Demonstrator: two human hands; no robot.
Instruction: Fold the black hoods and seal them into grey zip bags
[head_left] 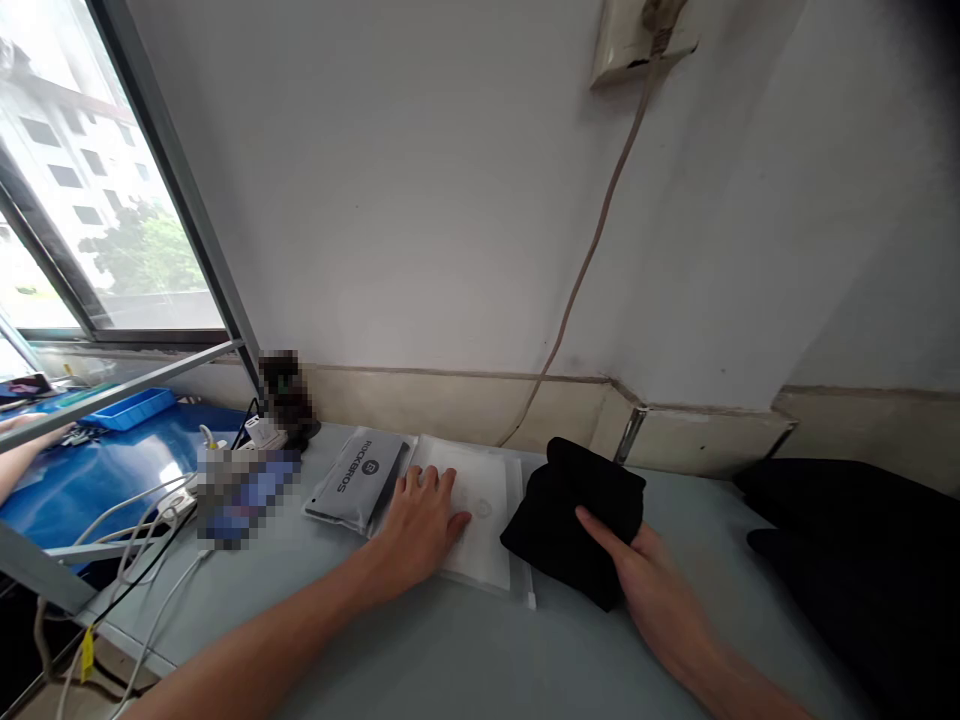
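Observation:
My right hand (651, 590) grips a folded black cloth (574, 530), thumb on top and the other fingers beneath it. Fingers stretched out, my left hand (420, 525) lies flat on a translucent zip bag (484, 520) with a white sheet showing through. Left of that hand is a packed plastic bag (364, 480) with grey contents and ROCKBROS lettering, its right side meeting the zip bag. The underside of the black cloth is hidden.
Black fabric (855, 560) lies at the right of the grey table (450, 660). Cables, a power strip (176, 500) and blurred items occupy the left side. Beyond a metal frame (127, 385), another person's arm (30, 455) shows near a blue tray (135, 408). A cord (600, 225) hangs down the wall.

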